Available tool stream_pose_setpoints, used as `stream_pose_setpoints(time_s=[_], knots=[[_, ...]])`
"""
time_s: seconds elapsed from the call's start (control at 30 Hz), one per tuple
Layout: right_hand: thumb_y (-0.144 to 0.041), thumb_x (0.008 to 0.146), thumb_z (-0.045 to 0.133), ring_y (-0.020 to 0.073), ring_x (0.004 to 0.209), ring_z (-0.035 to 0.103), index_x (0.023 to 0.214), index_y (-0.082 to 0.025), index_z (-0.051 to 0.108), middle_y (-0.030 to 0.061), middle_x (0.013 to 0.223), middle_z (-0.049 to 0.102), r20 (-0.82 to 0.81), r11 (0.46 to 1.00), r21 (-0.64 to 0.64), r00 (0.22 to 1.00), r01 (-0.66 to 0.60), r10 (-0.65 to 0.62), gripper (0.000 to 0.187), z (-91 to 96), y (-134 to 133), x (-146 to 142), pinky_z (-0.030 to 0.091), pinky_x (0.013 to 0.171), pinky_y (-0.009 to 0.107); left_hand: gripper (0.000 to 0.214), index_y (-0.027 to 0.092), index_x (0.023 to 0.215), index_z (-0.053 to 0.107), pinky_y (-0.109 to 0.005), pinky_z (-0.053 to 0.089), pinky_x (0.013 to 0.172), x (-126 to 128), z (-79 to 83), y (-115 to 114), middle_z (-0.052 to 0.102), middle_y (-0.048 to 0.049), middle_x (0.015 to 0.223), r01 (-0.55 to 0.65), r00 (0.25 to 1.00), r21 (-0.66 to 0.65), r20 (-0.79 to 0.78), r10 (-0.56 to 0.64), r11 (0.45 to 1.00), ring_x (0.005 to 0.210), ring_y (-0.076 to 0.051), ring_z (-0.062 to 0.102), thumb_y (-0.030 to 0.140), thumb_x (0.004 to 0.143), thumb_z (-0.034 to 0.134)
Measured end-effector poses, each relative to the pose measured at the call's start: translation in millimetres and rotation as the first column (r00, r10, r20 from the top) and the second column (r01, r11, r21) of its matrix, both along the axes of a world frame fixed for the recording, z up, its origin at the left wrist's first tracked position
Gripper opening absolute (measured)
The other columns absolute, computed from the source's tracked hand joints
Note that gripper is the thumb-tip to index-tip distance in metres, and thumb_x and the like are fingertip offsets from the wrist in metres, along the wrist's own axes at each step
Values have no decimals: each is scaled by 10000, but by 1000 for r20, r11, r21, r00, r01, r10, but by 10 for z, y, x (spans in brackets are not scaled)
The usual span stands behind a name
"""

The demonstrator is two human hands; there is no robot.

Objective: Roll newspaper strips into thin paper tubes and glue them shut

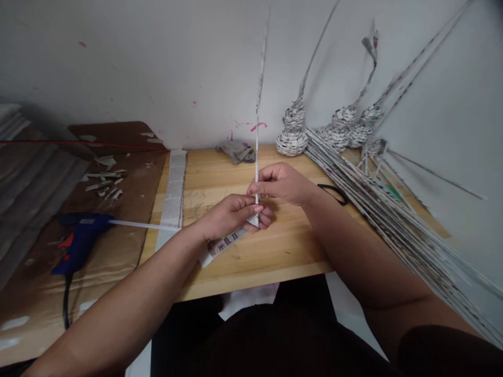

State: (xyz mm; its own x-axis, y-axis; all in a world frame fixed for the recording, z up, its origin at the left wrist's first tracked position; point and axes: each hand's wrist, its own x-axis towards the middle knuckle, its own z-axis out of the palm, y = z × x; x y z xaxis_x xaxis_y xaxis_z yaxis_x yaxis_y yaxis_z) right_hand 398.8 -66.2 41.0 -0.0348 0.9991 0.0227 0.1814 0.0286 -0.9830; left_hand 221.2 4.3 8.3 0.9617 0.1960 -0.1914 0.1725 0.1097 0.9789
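Observation:
A thin rolled newspaper tube (pixel 260 89) stands nearly upright in front of me, its top reaching the upper edge of the view. My left hand (pixel 239 212) pinches its lower end, where a flat newspaper strip (pixel 228 242) trails off to the lower left under the wrist. Just above, my right hand (pixel 281 183) holds the same tube between thumb and fingers. Both hands are closed and close together over the wooden table (pixel 291 246). Parts of the fingers behind the tube are hidden.
Stacked newspaper strips (pixel 175 178) and a blue glue gun (pixel 84 241) on cardboard (pixel 129 251) lie left. A grey cloth (pixel 237 152) rests by the wall. Woven paper pieces (pixel 293 139), a bundle of paper tubes (pixel 365 209) and black scissors handles (pixel 334 193) are right.

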Motion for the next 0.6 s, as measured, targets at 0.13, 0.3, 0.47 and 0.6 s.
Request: stream_pose_setpoints(time_s=[0.13,0.3,0.47,0.6], knots=[[-426,701,789,68,538,418,652,-119,655,-32,568,533,34,995,34,995,91,-93,338,-43,31,-32,306,490,220,328,131,1052,687,-340,562,774,1,4,-6,727,-123,979,-1,1000,-4,-8,1,1000,931,-203,689,411,915,583],[-491,792,705,78,541,464,873,-124,701,-30,589,555,-65,997,28,996,69,-68,375,-70,40,-43,355,501,215,337,115,1013,683,-330,574,785,12,-11,-12,726,-125,965,-109,992,-100,55,115,989,901,-197,700,424,908,596],[-497,809,696,71,559,489,828,-144,632,-22,640,567,-173,965,77,957,249,-233,359,-38,43,-77,364,482,192,300,141,1008,670,-302,596,748,50,14,36,702,-85,959,-341,899,-258,192,394,904,862,-186,707,413,889,628],[-446,791,727,84,622,550,834,-153,606,19,794,650,-195,954,81,944,287,-267,319,-88,63,-123,435,528,200,257,189,1058,664,-309,608,762,76,20,89,660,-57,1080,-445,804,-347,251,539,826,875,-170,705,386,898,622]])
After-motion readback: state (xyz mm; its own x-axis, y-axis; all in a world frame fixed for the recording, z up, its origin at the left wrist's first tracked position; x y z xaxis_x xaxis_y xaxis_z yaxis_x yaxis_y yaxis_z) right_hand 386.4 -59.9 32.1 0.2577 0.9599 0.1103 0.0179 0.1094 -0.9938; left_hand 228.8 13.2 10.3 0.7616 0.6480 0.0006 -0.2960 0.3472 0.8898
